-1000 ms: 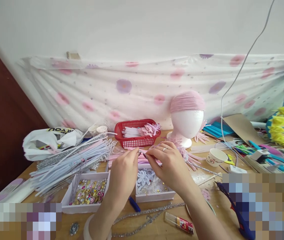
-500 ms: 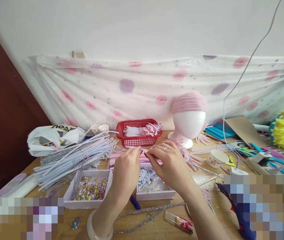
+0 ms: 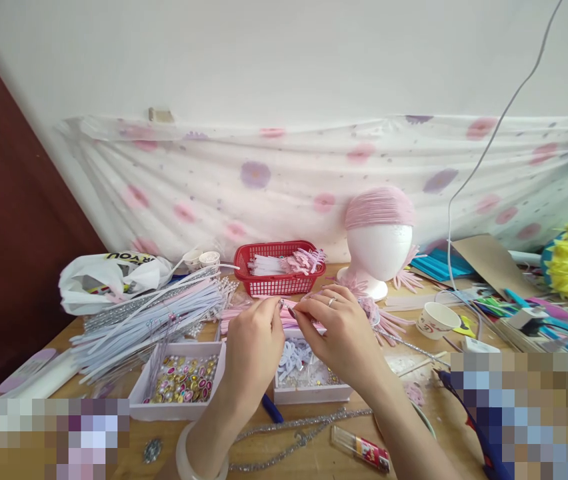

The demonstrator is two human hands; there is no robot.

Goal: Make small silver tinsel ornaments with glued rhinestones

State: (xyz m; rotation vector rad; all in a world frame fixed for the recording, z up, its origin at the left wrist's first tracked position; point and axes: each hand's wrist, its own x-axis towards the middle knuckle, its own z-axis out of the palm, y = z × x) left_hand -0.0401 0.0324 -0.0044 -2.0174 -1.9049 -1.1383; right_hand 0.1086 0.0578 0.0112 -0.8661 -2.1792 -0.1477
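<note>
Pinching a pink strip (image 3: 285, 305) between the fingertips of the left hand (image 3: 254, 340) and the right hand (image 3: 345, 333), above the middle of the worktop (image 3: 324, 461). Closing both hands to narrow grips, thumb and forefinger meeting on the strip and the other fingers curling loosely; gripping this finely, it seems, because the piece is thin and bendable. Holding the strip clear of the trays rather than resting it, probably for working room and a plain view. Wearing a ring (image 3: 331, 301) on the right hand and a pale bangle (image 3: 190, 459) at the left wrist.

- Lying just beneath the hands: a flower tray (image 3: 309, 393) of small white shapes, and beside it, toward the left edge, a gem tray (image 3: 164, 408) of coloured stones, both apparently placed within easy reach.
- Lying just beyond the left hand: loose pink strips (image 3: 237, 313), likely the stock being drawn from.
- Fanning out toward the left edge: a long bundle of pale stems (image 3: 149, 320), with a white plastic bag (image 3: 109, 280) behind it.
- Standing along the far edge: a red basket (image 3: 279, 285) of white and pink pieces, and a foam head (image 3: 379, 250), upright and wearing a pink wrap.
- Sitting toward the right edge, apart from the hands: a paper cup (image 3: 437, 319).
- Lying by the near edge: silver tinsel stems (image 3: 294, 427), a lighter (image 3: 361, 450) and a blue glue gun (image 3: 469, 417), partly hidden.
</note>
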